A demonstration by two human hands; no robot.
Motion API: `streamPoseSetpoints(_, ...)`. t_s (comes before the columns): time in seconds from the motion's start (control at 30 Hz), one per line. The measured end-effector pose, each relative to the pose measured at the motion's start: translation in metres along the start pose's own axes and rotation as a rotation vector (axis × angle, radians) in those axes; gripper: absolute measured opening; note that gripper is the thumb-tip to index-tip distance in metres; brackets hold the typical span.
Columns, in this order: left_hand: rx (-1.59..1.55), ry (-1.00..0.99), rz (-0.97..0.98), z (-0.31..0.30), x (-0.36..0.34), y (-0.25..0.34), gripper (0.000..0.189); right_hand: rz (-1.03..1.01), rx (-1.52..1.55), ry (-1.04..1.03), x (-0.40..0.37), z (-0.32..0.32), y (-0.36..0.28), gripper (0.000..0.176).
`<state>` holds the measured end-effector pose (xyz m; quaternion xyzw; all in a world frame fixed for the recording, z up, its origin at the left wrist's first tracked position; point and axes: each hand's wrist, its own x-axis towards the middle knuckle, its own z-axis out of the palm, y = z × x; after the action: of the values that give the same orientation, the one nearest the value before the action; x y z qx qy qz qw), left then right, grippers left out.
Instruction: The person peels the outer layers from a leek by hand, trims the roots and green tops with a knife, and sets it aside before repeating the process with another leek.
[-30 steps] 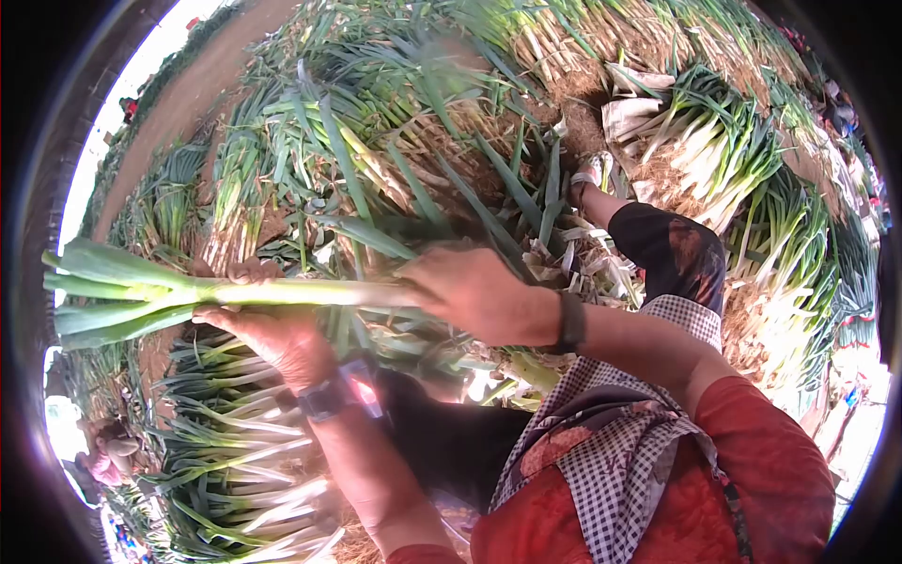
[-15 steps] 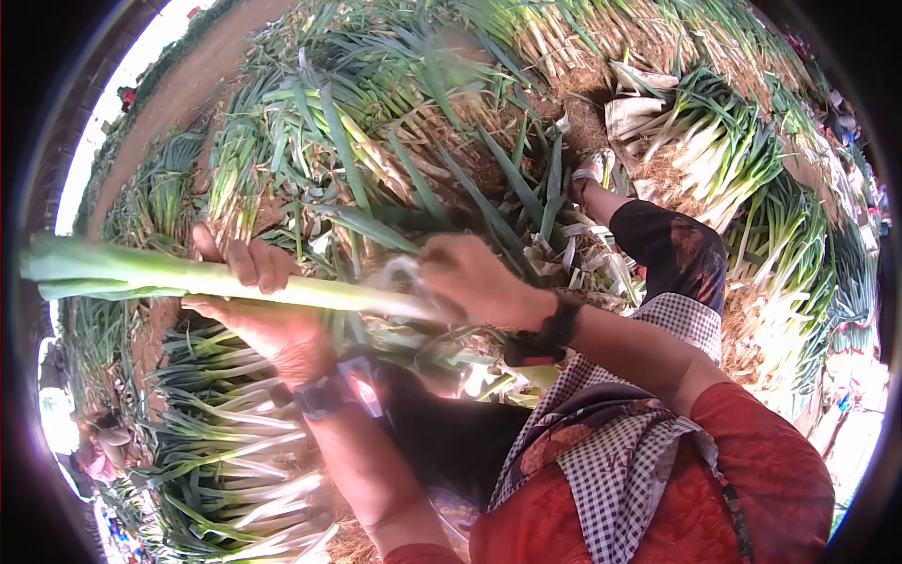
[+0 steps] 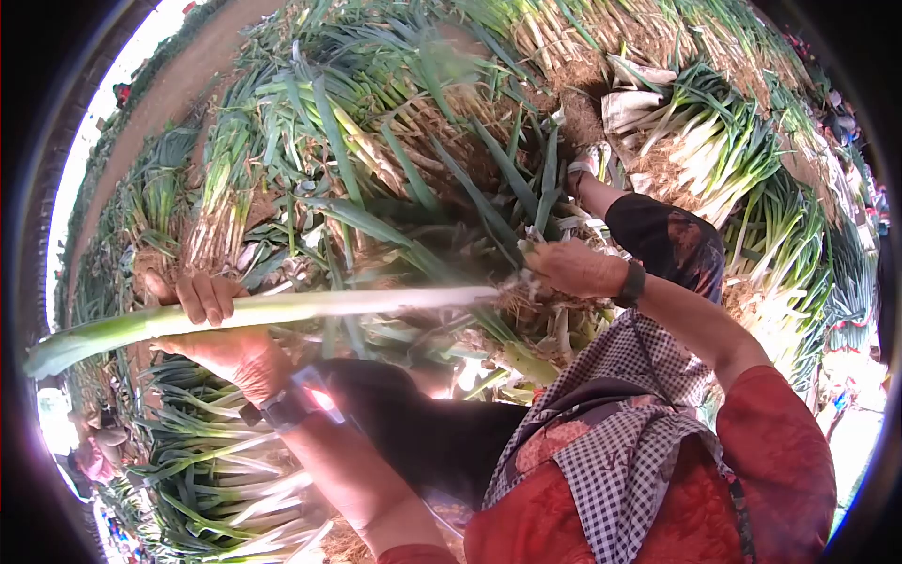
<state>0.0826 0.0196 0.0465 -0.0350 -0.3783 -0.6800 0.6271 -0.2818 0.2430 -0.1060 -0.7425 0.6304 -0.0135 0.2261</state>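
Note:
A long leek lies nearly level across the view, its green end at the far left and its white root end towards the middle. My left hand is closed round its green part, fingers over the top and thumb side below. Beyond the root end, to the right, is my right hand, its fingers pressed together near thin pale roots or leaf scraps. What those fingers hold, if anything, is too small to name.
Trimmed leeks lie in a row at the lower left. Leek piles stand ahead, with more leeks at the right. Peeled leaf scraps lie around my sandalled foot. A brown path runs along the upper left.
My right hand has moved right, away from the leek's root end. The left hand has shifted slightly left and down with the leek, whose green end has dipped.

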Motion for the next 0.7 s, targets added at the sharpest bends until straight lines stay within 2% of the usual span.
streamPoseSetpoints(0.07,0.087,0.081,0.033,0.006,0.000,-0.010,0.075,-0.144,0.269,0.451,0.014,-0.027,-0.040,0.024)
streamPoseSetpoints(0.13,0.214,0.164,0.050,0.016,0.000,-0.020,0.074,-0.362,0.455,0.671,0.034,-0.043,-0.077,0.030)
streamPoseSetpoints(0.2,0.225,0.216,0.050,0.022,0.001,-0.029,0.072,-0.307,0.511,0.594,0.038,-0.058,-0.114,0.033)
streamPoseSetpoints(0.27,0.216,0.249,0.023,0.027,-0.001,-0.032,0.067,-0.255,0.473,0.534,0.049,-0.054,-0.124,0.032)
streamPoseSetpoints(0.37,0.124,0.207,0.024,0.019,0.001,-0.032,0.061,-0.250,0.537,0.472,0.053,-0.049,-0.122,0.034)
streamPoseSetpoints(0.4,0.072,0.273,0.018,0.020,-0.002,-0.031,0.059,-0.266,0.563,0.445,0.052,-0.048,-0.120,0.034)
streamPoseSetpoints(0.5,-0.009,0.276,-0.038,0.019,-0.003,-0.029,0.055,-0.263,0.584,0.447,0.050,-0.047,-0.120,0.035)
streamPoseSetpoints(0.6,-0.026,0.201,-0.088,0.017,-0.005,-0.027,0.053,-0.275,0.584,0.460,0.051,-0.042,-0.119,0.034)
streamPoseSetpoints(0.7,0.044,0.255,-0.082,0.018,-0.006,-0.029,0.053,-0.308,0.587,0.423,0.050,-0.042,-0.120,0.030)
